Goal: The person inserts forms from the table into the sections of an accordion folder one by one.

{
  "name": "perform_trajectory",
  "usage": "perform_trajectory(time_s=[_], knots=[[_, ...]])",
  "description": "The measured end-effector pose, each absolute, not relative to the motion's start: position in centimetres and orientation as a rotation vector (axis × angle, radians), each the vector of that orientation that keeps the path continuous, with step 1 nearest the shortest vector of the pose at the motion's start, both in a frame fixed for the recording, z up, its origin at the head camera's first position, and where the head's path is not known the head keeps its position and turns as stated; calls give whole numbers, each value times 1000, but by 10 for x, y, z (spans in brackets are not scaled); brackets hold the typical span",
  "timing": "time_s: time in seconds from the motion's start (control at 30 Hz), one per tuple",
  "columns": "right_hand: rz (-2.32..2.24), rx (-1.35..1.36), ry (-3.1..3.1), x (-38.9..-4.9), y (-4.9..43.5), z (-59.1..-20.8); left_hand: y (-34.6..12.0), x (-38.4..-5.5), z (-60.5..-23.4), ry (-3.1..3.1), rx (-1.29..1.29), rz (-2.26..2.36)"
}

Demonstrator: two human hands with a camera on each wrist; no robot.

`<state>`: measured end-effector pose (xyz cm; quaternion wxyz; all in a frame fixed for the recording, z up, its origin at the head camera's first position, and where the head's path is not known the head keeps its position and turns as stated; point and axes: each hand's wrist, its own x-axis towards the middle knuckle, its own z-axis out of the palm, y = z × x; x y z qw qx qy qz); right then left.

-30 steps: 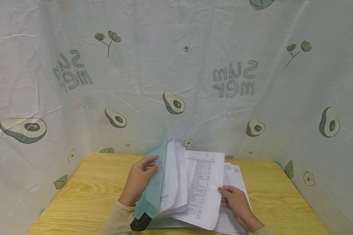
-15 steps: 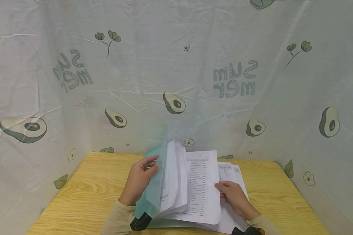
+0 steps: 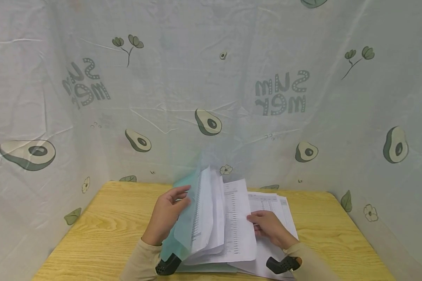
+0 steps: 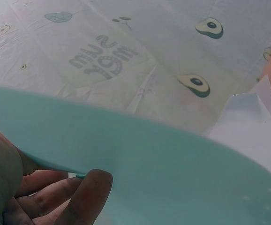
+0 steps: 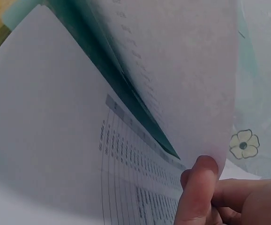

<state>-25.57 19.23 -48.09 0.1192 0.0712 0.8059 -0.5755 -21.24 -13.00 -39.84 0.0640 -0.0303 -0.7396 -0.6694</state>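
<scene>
Sheet [image 3: 240, 234] pinched, print [image 3: 233, 210] illegible, folder [image 3: 187, 220] partly hidden

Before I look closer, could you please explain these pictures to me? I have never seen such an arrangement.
There is no machine here, only one person's two bare hands. The wide view looks forward and down from the head; the two close views look from the left and right wrists.

On the wooden table lie a green folder and papers. The left hand holds the folder's raised side. The right hand pinches the edge of a printed sheet. Behind is a patterned curtain.
</scene>
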Motion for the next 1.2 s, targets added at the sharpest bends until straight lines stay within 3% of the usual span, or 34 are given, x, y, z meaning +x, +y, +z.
perform_trajectory(time_s=[1.2], knots=[[-1748, 72, 2309, -256, 135, -488, -128, -211, -399, -2243, -122, -2006]])
